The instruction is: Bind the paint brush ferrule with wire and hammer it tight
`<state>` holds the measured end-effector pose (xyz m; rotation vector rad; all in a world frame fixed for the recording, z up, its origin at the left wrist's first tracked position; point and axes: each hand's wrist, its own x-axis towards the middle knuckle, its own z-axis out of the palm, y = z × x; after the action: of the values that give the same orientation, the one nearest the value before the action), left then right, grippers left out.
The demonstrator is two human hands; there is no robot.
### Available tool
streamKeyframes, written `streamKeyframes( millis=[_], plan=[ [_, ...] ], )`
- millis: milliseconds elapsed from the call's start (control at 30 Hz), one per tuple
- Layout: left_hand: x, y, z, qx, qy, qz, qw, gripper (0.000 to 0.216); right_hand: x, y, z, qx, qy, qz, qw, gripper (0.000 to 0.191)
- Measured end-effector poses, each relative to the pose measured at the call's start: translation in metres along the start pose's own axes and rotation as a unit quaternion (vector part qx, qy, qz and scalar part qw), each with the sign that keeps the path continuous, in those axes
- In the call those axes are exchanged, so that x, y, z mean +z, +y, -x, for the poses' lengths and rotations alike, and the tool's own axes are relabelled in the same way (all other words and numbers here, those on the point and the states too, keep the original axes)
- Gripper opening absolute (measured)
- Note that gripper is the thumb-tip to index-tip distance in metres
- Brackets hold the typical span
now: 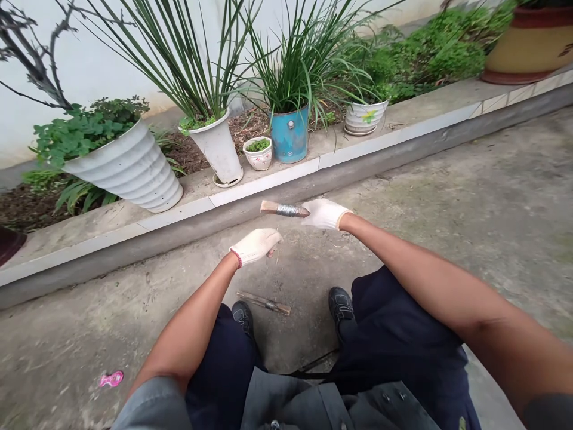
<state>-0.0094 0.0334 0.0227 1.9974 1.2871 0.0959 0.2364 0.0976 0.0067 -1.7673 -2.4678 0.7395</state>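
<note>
My right hand [326, 213], in a white knit glove, is closed on one end of a short wooden stick wound with silvery wire [289, 209]. The stick points left, its bare wooden end sticking out beyond the winding. Lower and to the left, my left hand [255, 245], gloved the same way, has its fingers drawn together. A thin pale strand shows at its fingertips, too fine to name. On the concrete between my shoes lies a second wooden stick [264, 303] with a dark winding round its middle.
Beyond my hands runs a low tiled ledge [264, 188]. On it stand a tilted white ribbed pot [129, 164], a tall white pot [217, 149], a small white pot [258, 156], a blue bucket [290, 137] and other planters. A pink object [111, 378] lies at lower left.
</note>
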Motion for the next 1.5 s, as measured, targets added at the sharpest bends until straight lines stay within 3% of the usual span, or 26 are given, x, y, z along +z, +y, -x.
streamKeyframes(
  millis=[133, 333, 500, 667, 800, 900, 1033, 1133, 1233, 1333, 1400, 1500],
  plan=[
    [0.005, -0.001, -0.001, -0.007, -0.021, -0.046, 0.999, 0.034, 0.003, -0.004, 0.001, 0.028, -0.041, 0.133, 0.99, 0.034],
    [0.006, -0.004, -0.005, 0.005, 0.003, -0.131, 0.991, 0.036, 0.01, -0.015, 0.007, 0.019, -0.099, 0.219, 0.97, 0.039],
    [0.005, -0.005, -0.004, 0.052, 0.017, -0.151, 0.987, 0.036, 0.017, -0.015, 0.015, -0.078, -0.18, 0.213, 0.957, 0.032],
    [0.004, -0.006, -0.001, 0.017, -0.021, -0.077, 0.997, 0.032, 0.02, 0.004, 0.017, -0.173, -0.238, 0.11, 0.949, 0.011],
    [-0.004, -0.01, 0.002, 0.039, -0.016, 0.028, 0.999, 0.039, 0.008, 0.012, 0.022, -0.146, -0.283, -0.058, 0.946, 0.02],
    [-0.012, -0.008, 0.003, 0.073, 0.008, 0.121, 0.99, 0.037, -0.004, 0.009, 0.027, -0.119, -0.269, -0.17, 0.941, 0.031],
    [-0.012, 0.0, 0.0, 0.11, 0.027, 0.156, 0.981, 0.03, -0.008, 0.002, 0.029, -0.106, -0.242, -0.267, 0.927, 0.037],
    [-0.003, 0.0, -0.005, 0.075, 0.05, 0.205, 0.975, 0.033, -0.001, -0.002, 0.025, -0.107, -0.242, -0.354, 0.897, 0.04],
    [0.007, -0.006, -0.011, 0.046, 0.07, 0.178, 0.98, 0.036, 0.01, -0.006, 0.017, -0.102, -0.239, -0.441, 0.859, 0.047],
    [0.013, -0.007, -0.012, 0.043, 0.071, 0.106, 0.991, 0.036, 0.015, -0.013, 0.01, -0.087, -0.19, -0.502, 0.839, 0.048],
    [0.015, -0.002, -0.011, 0.022, 0.062, 0.078, 0.995, 0.034, 0.015, -0.017, 0.005, -0.064, -0.129, -0.481, 0.865, 0.042],
    [0.018, 0.007, -0.009, -0.012, 0.04, 0.024, 0.999, 0.034, 0.012, -0.02, -0.002, -0.007, -0.024, -0.242, 0.97, 0.026]
  ],
)
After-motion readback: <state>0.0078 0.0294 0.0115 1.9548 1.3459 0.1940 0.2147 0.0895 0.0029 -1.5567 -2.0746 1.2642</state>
